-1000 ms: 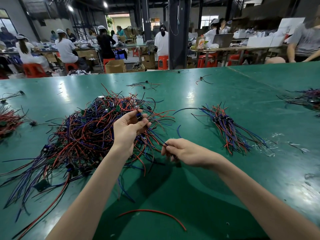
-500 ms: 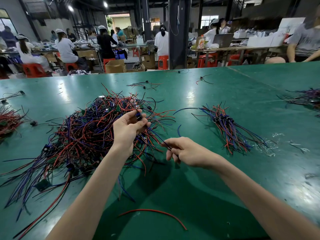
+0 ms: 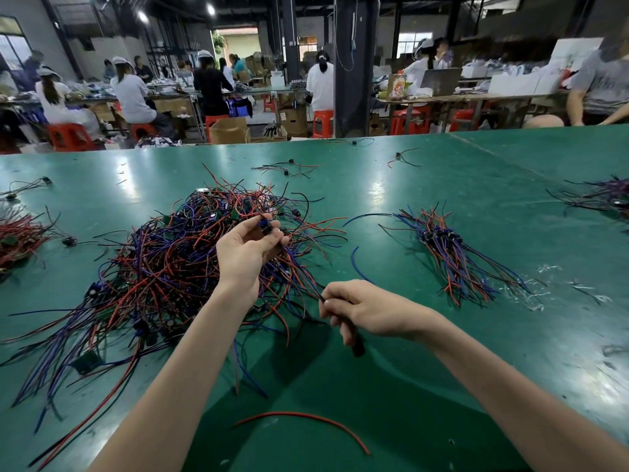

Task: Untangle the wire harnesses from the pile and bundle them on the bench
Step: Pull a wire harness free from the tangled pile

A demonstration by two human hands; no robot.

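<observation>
A big tangled pile of red, blue and black wire harnesses (image 3: pixel 163 267) lies on the green bench (image 3: pixel 391 386), left of centre. My left hand (image 3: pixel 245 250) is raised over the pile's right side, pinching the small dark connector end of one harness (image 3: pixel 264 226) between thumb and fingertips. That harness's wires run down and right to my right hand (image 3: pixel 367 311), which is closed around them just above the bench. A sorted bundle of harnesses (image 3: pixel 452 257) lies to the right, connectors together.
A loose red wire (image 3: pixel 306 420) lies near the front. Smaller wire heaps sit at the far left (image 3: pixel 17 236) and far right (image 3: pixel 599 195). Stray harnesses (image 3: pixel 286 168) lie toward the back edge. Clear plastic scraps (image 3: pixel 537 287) litter the right. People work at tables beyond.
My right hand has slid slightly toward me and lower along the wires. My left hand stays raised, holding the connector, almost unmoved.
</observation>
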